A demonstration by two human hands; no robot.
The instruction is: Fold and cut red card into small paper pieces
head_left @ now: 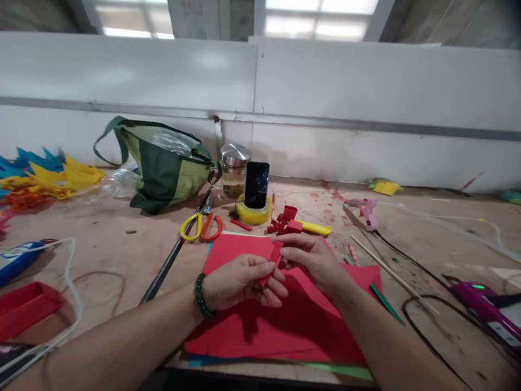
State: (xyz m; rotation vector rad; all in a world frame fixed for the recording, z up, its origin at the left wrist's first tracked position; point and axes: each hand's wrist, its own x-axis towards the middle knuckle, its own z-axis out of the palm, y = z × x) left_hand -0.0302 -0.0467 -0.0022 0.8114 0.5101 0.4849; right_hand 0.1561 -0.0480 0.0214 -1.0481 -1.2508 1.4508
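Note:
Both my hands meet over a stack of red paper sheets point(252, 326) on the table. My left hand point(244, 282), with a green bead bracelet at the wrist, pinches the lower end of a small folded red paper strip point(273, 260). My right hand point(313, 258) grips the strip's upper end with closed fingers. Just beyond my hands lies a pile of small folded red paper pieces point(285, 221).
Yellow-and-orange scissors point(199, 227), a long metal ruler point(171, 260), a phone point(256, 184) standing in a yellow tape roll, a jar point(234, 171) and a green bag point(163, 168) sit behind. A pink glue gun point(366, 209), a wooden stick point(391, 274) and cables lie to the right.

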